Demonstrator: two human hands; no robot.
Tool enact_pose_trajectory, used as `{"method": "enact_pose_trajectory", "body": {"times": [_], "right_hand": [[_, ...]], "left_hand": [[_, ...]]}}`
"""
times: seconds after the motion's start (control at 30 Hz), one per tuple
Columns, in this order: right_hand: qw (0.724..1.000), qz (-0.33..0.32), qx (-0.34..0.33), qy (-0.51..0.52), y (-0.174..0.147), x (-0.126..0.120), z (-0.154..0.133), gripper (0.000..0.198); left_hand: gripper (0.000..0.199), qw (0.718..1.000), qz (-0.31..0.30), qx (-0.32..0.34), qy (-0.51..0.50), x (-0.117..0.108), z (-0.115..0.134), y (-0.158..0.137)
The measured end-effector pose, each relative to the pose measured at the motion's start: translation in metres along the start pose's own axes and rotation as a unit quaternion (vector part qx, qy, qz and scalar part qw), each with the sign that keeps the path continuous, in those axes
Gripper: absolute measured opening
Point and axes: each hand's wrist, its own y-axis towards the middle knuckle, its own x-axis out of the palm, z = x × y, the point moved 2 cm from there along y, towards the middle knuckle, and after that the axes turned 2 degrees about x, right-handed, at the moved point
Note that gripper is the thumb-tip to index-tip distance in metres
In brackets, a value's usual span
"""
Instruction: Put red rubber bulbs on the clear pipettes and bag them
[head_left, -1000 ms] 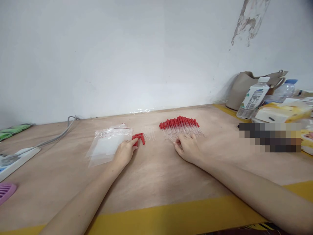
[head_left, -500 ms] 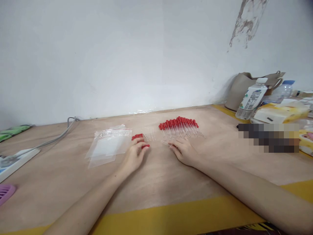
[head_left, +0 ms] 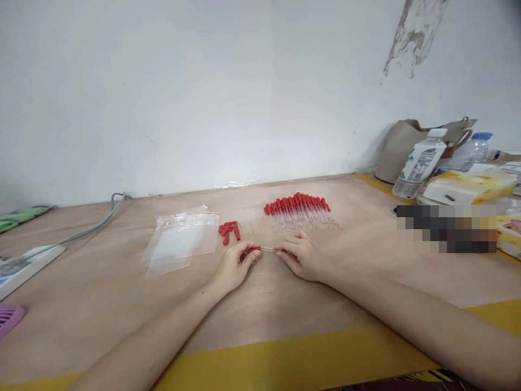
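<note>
My left hand (head_left: pixel 236 267) is closed on a red rubber dropper bulb (head_left: pixel 254 249), its open end pointing right. My right hand (head_left: pixel 300 256) pinches a thin clear glass dropper tube (head_left: pixel 266 248), whose left end meets the bulb's mouth; whether it is inside I cannot tell. Beyond my left hand lies a small pile of loose red bulbs (head_left: pixel 226 233). Several bare glass tubes (head_left: pixel 249 221) lie just right of that pile. Behind my right hand, a row of droppers with red bulbs (head_left: pixel 299 209) lies side by side, tips toward me.
Clear zip bags (head_left: pixel 183 239) lie overlapped on the left of the brown-covered table (head_left: pixel 260 320). A power strip (head_left: pixel 32 269) with a grey cable (head_left: pixel 95 225) is farther left. A bottle (head_left: pixel 421 163), a beige bag (head_left: pixel 394 152) and a yellow-white packet (head_left: pixel 468 187) crowd the right.
My left hand has moved right, away from the bulb pile, carrying one red bulb to the tube. My right hand has shifted slightly toward me, still pinching the glass tube.
</note>
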Motion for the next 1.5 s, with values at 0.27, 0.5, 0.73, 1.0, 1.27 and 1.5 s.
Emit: {"method": "enact_pose_trajectory", "body": {"times": [0.27,0.5,0.73,1.0,1.27,1.5], "right_hand": [[0.999,-0.025,-0.016,0.034,0.004,-0.003,0.01,0.02],[0.996,-0.002,-0.052,-0.069,0.003,-0.002,0.007,0.022],[1.0,0.008,-0.008,0.01,0.004,-0.005,0.005,0.016],[0.997,0.004,0.026,0.074,0.001,-0.001,0.009,0.015],[0.998,-0.013,0.019,0.052,0.001,0.008,0.007,0.022],[0.998,-0.038,0.03,0.048,0.002,0.012,0.007,0.026]], "left_hand": [[0.023,0.998,-0.05,-0.007,-0.041,0.001,0.001,-0.005],[0.025,0.998,-0.054,0.015,0.04,0.002,0.008,-0.007],[0.024,1.0,-0.018,0.018,-0.008,-0.002,-0.006,0.001],[0.023,0.999,-0.035,0.003,-0.001,-0.003,-0.003,-0.002],[0.02,0.999,-0.044,0.016,0.003,-0.004,0.006,-0.002],[0.019,0.998,-0.046,0.026,0.02,-0.003,0.002,-0.002]]}}
